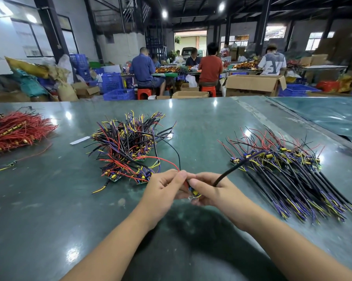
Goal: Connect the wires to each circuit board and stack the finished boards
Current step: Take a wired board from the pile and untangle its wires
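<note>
Green table [201,122]: three wire piles, two hands on one board [195,192]

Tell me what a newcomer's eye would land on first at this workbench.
First, the two hands meeting at the centre: the left hand pinches a red wire while the right hand grips a small circuit board and a black cable. Next, the tangled heap of wired boards just beyond them on the green table. Then the neater pile of boards fanned out to the right, and a red wire bundle at far left.
</note>
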A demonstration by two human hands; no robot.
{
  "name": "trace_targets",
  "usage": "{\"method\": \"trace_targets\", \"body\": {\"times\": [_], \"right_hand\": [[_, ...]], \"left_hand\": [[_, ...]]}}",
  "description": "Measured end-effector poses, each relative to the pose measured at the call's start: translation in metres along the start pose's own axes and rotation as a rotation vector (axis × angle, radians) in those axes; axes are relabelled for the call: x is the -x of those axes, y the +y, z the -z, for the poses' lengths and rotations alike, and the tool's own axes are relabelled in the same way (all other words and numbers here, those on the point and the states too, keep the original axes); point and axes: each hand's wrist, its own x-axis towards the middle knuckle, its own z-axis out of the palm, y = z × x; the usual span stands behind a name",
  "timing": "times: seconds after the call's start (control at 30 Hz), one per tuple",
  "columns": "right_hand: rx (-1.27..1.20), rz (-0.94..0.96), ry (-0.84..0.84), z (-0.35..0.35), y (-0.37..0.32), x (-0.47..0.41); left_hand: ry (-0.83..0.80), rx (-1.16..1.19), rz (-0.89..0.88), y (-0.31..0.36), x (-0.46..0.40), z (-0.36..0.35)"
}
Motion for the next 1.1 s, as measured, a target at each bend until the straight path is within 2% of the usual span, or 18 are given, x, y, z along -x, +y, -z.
{"method": "trace_targets", "body": {"times": [0.13,0.23,0.4,0.57,0.7,0.87,1.1], "right_hand": [[0.008,0.020,-0.032,0.000,0.001,0.001],[-0.008,0.029,-0.004,-0.001,0.001,-0.001],[0.022,0.054,-0.048,0.000,0.000,-0.002],[0.073,0.074,-0.081,0.002,-0.001,-0.003],[0.154,0.073,-0.101,0.005,0.001,-0.003],[0.334,0.101,-0.096,0.008,0.004,-0.004],[0.558,0.082,-0.175,0.024,0.008,-0.003]], "left_hand": [[0.047,-0.239,-0.162,0.001,0.000,0.001],[0.137,-0.330,-0.203,-0.002,-0.003,0.003],[0.305,-0.069,-0.082,-0.005,-0.008,0.001],[0.443,0.032,-0.118,-0.006,-0.012,0.004],[0.577,0.155,-0.074,-0.007,-0.017,0.012],[0.686,0.189,-0.040,-0.007,-0.021,0.023],[0.682,0.035,-0.091,-0.012,-0.026,0.033]]}}
